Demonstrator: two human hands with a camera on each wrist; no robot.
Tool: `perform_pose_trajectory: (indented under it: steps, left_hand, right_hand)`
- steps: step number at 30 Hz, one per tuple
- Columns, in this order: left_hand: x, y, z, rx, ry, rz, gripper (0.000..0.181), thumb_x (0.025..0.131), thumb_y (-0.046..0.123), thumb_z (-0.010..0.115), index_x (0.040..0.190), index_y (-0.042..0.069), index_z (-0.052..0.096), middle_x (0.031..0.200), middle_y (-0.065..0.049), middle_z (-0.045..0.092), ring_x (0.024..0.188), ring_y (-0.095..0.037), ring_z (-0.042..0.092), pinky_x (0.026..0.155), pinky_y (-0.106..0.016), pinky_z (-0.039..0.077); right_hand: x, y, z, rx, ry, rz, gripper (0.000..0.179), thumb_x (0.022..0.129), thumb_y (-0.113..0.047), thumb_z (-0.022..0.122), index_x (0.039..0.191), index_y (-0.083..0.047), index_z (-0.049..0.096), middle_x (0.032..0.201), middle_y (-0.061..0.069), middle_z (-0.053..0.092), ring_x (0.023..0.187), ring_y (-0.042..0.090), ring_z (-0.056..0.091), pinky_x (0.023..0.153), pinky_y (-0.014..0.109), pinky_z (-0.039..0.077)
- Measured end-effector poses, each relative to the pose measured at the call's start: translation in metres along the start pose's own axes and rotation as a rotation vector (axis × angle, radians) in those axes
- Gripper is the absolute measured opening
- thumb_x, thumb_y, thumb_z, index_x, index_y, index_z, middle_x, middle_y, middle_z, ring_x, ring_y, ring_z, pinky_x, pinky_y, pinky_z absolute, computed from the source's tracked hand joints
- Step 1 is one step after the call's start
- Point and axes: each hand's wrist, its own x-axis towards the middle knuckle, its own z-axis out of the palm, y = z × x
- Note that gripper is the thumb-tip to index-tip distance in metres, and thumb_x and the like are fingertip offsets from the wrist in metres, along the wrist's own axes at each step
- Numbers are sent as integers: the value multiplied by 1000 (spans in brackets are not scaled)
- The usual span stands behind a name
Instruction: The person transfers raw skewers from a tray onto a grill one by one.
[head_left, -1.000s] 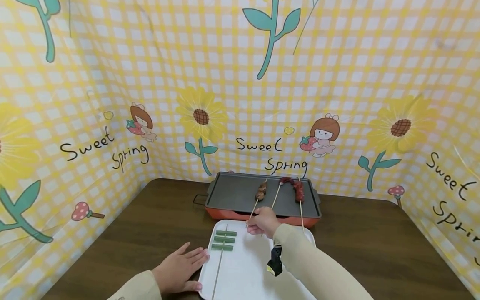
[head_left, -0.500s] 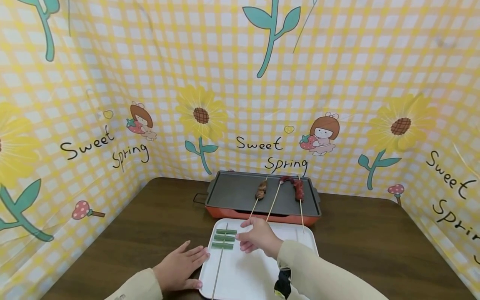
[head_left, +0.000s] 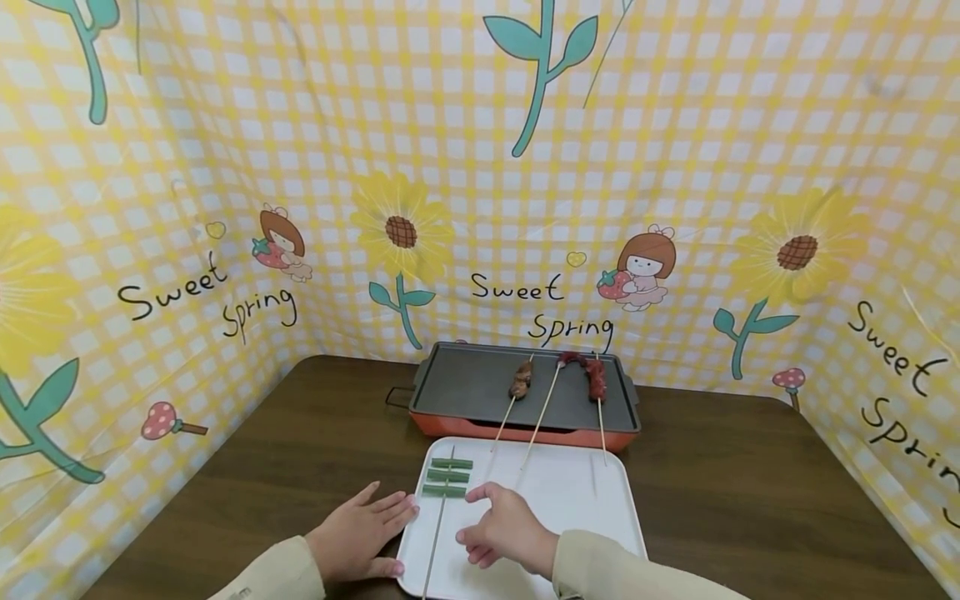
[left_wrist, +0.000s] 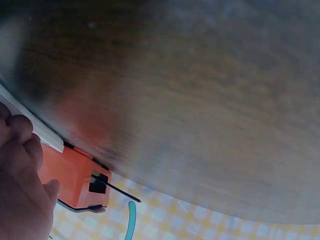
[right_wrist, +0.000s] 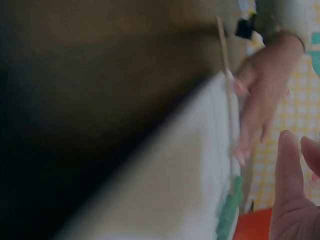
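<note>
My left hand (head_left: 363,533) rests flat by the left rim of the white tray (head_left: 577,525), its fingertips at the edge. Over the tray's middle hovers my right hand (head_left: 506,529), fingers loosely bent, thumb and forefinger apart, holding nothing. Just left of it, a skewer of green vegetable sticks (head_left: 445,492) lies along the tray. Behind, three skewers lie on the griddle (head_left: 465,379): one with browned meat pieces (head_left: 521,381), one with a curled dark red piece (head_left: 572,359) and one with a straight red piece (head_left: 597,382). Their stick ends reach out over the tray.
The griddle has an orange-red base (head_left: 480,427) and a wire handle (head_left: 397,397) at its left. Behind the dark wooden table (head_left: 300,433) hangs a yellow checked cloth (head_left: 480,208) on the back and sides.
My right hand has let go of the browned meat skewer and drawn back toward me over the tray. The skewers stay on the griddle. My left hand has not moved.
</note>
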Motion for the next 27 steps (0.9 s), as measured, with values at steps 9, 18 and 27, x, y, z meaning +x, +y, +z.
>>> perform_pose_trajectory:
  steps: [9, 18, 27]
  left_hand:
    - [-1, -1, 1, -14, 12, 12, 79, 92, 69, 35, 141, 11, 52, 145, -2, 51, 136, -16, 43, 108, -50, 33]
    - [-2, -1, 0, -22, 8, 11, 77, 92, 67, 39, 142, 10, 52, 145, -2, 50, 136, -16, 43, 109, -50, 33]
    - [-3, -3, 0, 1, 57, 53, 76, 94, 67, 35, 139, 8, 54, 143, -5, 53, 134, -16, 46, 106, -51, 36]
  right_hand:
    - [-14, 24, 16, -61, -81, 41, 13, 79, 0, 73, 88, -2, 64, 60, 5, 65, 49, 5, 57, 49, 22, 52]
    - [-20, 29, 27, -135, -175, 26, 14, 83, -7, 73, 76, 6, 74, 67, 8, 69, 56, 2, 52, 53, 16, 42]
    - [-15, 34, 43, -180, -282, -2, 22, 84, -2, 63, 84, 20, 68, 78, 34, 66, 53, 1, 46, 56, 12, 41]
